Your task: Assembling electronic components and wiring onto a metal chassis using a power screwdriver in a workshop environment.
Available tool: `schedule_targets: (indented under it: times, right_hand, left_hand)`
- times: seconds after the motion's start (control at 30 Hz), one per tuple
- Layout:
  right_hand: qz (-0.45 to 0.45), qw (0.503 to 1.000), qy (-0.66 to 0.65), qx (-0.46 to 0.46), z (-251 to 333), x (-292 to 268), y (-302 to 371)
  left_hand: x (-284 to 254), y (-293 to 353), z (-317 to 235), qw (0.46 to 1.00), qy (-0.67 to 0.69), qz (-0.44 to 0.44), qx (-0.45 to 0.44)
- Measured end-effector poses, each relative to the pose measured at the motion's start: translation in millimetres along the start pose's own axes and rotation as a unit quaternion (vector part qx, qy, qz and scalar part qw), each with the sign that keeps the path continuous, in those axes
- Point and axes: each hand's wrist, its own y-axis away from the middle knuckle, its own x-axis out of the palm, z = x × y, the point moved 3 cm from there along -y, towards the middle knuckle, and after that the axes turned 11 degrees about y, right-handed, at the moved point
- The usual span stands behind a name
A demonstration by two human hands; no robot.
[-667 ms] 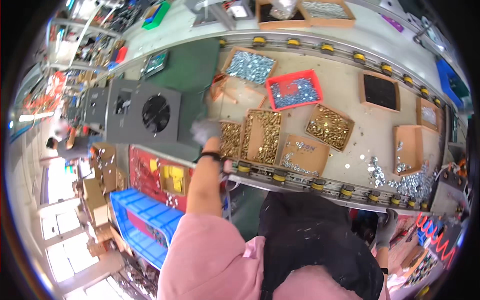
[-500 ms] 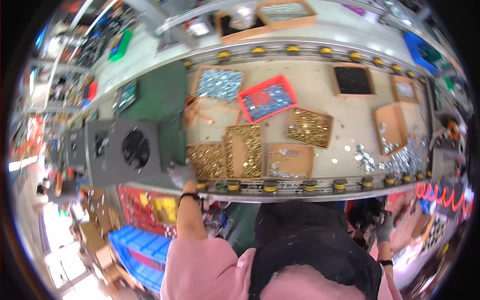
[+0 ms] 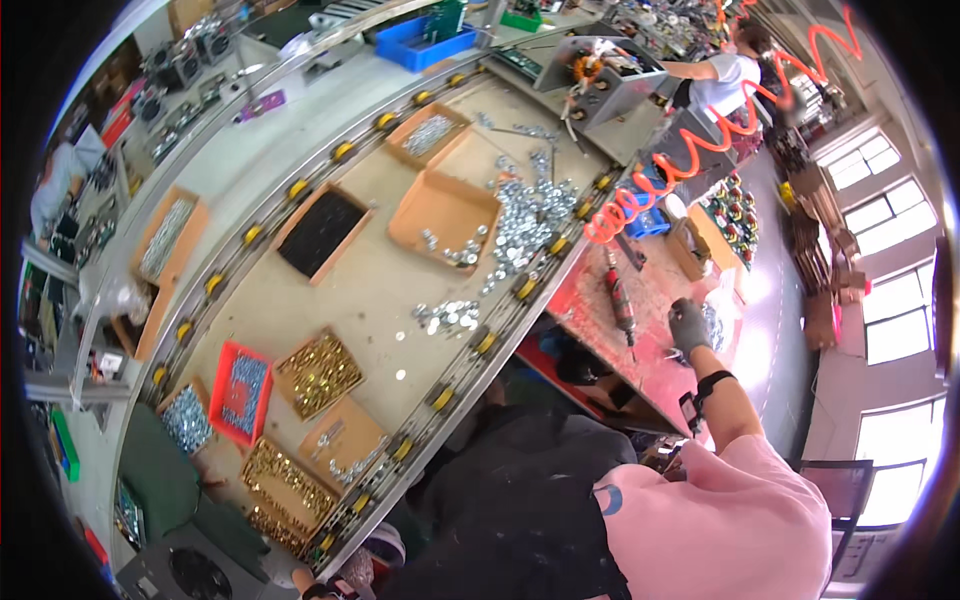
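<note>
My right hand (image 3: 688, 325), in a grey glove, is over the red-topped side bench (image 3: 585, 300). Its fingers look curled, and whatever they may hold is hidden. Just left of it lies a red-and-black power screwdriver (image 3: 620, 303). A clear plastic bag (image 3: 722, 305) with shiny small parts lies close to its right side. My left hand (image 3: 278, 566), also gloved, is low at the left by the dark grey panel (image 3: 150, 578) with a round fan grille. That hand's fingers are too unclear to read.
Trays of brass-coloured screws (image 3: 318, 373), a red tray (image 3: 228, 425) of silvery screws and a black-filled box (image 3: 322, 232) stand on the roller-edged bench. Loose silver hardware (image 3: 520, 225) spills beside a cardboard tray (image 3: 440, 210). A coiled orange hose (image 3: 690, 150) hangs across; a co-worker (image 3: 722, 85) is beyond.
My view has swung to the right, bringing the red bench inward. My right hand now reaches forward over that bench; my left hand remains near the grey panel.
</note>
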Motion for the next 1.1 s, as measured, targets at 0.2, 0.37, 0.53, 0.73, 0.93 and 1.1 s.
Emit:
schedule_targets:
  times: [0.2,0.37,0.53,0.73,0.93,1.1]
  right_hand:
    - [-0.050,0.992,-0.100,0.064,-49,-19,-156]
    - [-0.132,0.980,-0.148,0.008,-74,8,-290]
    - [0.013,0.992,-0.117,-0.037,-103,60,-413]
    - [0.031,0.989,-0.133,0.056,-96,59,-471]
    - [-0.203,0.963,-0.119,0.132,-106,31,-414]
    - [-0.362,0.917,-0.106,0.127,-110,-14,-315]
  left_hand:
    - [22,61,-63,0.999,0.025,0.000,-0.046]
    - [10,135,-136,0.998,-0.006,0.006,0.056]
    - [-13,217,-215,0.988,0.026,0.023,0.150]
    - [-19,276,-280,0.982,0.000,0.036,0.188]
    - [-26,326,-323,0.975,-0.018,0.078,0.207]
    - [-32,356,-347,0.950,0.033,0.156,0.268]
